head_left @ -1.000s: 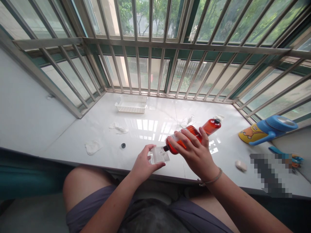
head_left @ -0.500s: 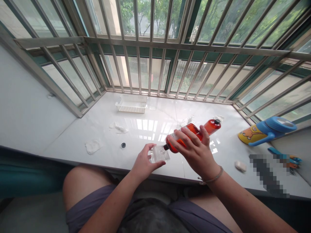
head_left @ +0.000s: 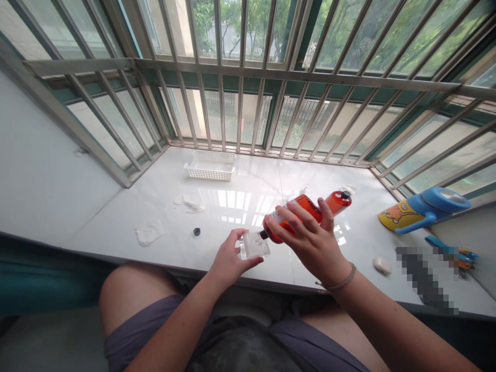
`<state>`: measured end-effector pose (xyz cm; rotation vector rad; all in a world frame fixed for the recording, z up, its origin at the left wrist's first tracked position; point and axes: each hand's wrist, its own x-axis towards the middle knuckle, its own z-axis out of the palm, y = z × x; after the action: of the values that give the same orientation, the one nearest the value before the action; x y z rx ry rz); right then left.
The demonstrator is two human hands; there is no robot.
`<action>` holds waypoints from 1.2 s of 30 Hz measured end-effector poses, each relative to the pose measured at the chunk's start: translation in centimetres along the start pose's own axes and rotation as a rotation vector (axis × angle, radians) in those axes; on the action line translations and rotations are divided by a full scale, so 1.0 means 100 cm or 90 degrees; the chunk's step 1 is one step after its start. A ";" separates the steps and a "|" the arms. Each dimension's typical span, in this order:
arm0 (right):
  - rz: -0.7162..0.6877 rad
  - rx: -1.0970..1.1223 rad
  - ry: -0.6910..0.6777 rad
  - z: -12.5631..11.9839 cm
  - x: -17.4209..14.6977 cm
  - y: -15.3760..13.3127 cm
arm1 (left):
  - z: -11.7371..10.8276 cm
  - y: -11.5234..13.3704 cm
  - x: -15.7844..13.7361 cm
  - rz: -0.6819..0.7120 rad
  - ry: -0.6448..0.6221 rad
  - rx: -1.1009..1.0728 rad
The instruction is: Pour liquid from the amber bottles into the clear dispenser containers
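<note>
My right hand (head_left: 306,232) is wrapped round an orange-red bottle (head_left: 304,202) with a pale label. The bottle tilts down to the left, and its black neck meets the opening of a clear, squarish container (head_left: 256,245). Thumb and fingers of my left hand (head_left: 228,261) grip that container by its sides. Whether liquid is running cannot be made out. Behind my right hand is a second orange-red bottle (head_left: 338,201) with a black cap. A small dark round cap (head_left: 197,232) lies on the white surface, left of my left hand.
A white perforated basket (head_left: 209,174) sits near the window bars (head_left: 248,75). Crumpled white tissues (head_left: 149,234) lie at the left. To the right are a blue and yellow bottle (head_left: 424,209), a small white case (head_left: 382,265), and a blurred-out dark object (head_left: 422,276).
The held bottle has shifted very slightly to the left. Both hands keep their grips, and little else differs.
</note>
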<state>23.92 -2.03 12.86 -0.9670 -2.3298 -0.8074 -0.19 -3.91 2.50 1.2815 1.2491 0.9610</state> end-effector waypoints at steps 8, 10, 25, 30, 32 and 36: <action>-0.012 -0.018 0.008 -0.004 0.004 0.001 | 0.000 -0.001 0.001 0.004 0.005 0.012; -0.010 -0.023 0.003 -0.004 0.005 0.001 | 0.000 -0.002 0.002 0.008 0.004 0.013; -0.020 -0.019 0.000 -0.004 0.006 0.001 | 0.000 -0.009 0.003 0.018 0.001 0.013; -0.026 -0.003 0.003 -0.006 0.008 0.001 | 0.000 -0.012 0.004 0.031 -0.003 0.002; -0.031 0.000 0.004 -0.006 0.008 0.001 | 0.000 -0.012 0.003 0.033 -0.003 0.003; -0.045 -0.015 -0.009 -0.005 0.006 0.002 | 0.001 -0.010 0.003 0.032 -0.006 0.001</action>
<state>23.78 -1.99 13.67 -0.9079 -2.3836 -0.8593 -0.24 -3.74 1.44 1.3225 1.2165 0.9889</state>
